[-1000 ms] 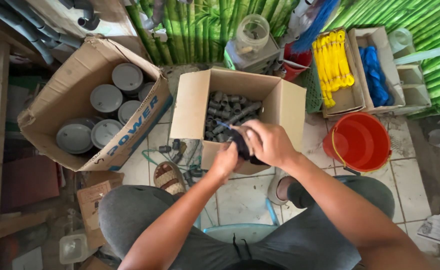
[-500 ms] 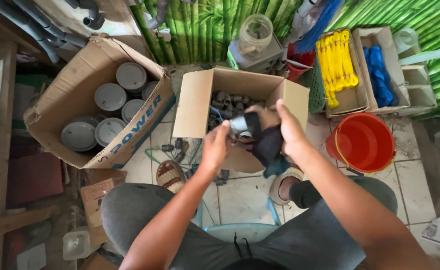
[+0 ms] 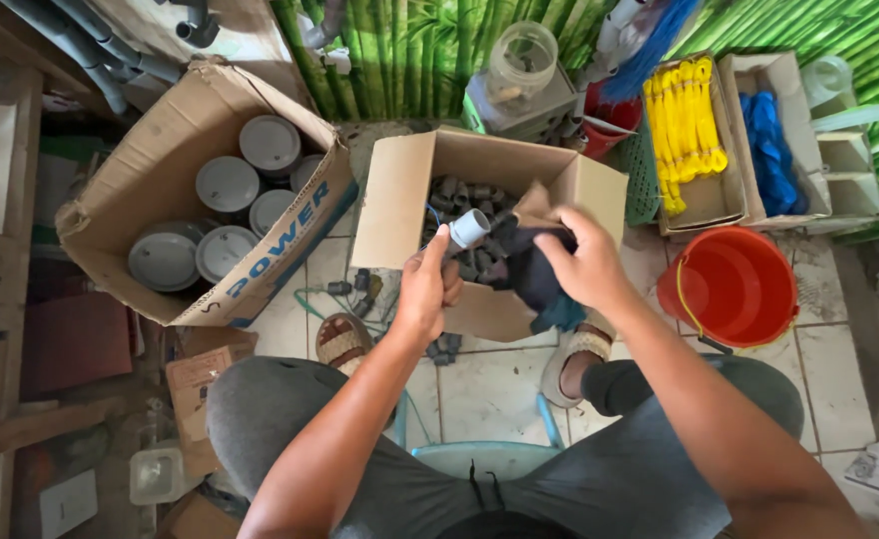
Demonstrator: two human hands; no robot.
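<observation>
My left hand (image 3: 427,287) grips a small grey pipe fitting (image 3: 469,228), its round open end pointing up. My right hand (image 3: 584,265) holds a dark cloth (image 3: 539,284) bunched against the fitting's right side. Both hands hover over an open cardboard box (image 3: 399,195) standing on the tiled floor. Inside it lie several dark grey pipe fittings (image 3: 459,195). I am seated, my grey-trousered knees at the bottom of the view.
A larger cardboard box (image 3: 260,260) on the left holds several grey round caps. An orange bucket (image 3: 734,284) stands at right. Behind it are a box of yellow cord bundles (image 3: 684,125) and one of blue cord (image 3: 771,150). A few loose fittings (image 3: 359,284) lie on the floor.
Both hands have risen from the box's front edge. The left hand now holds the fitting upright, and the right hand with the cloth has shifted to its right side.
</observation>
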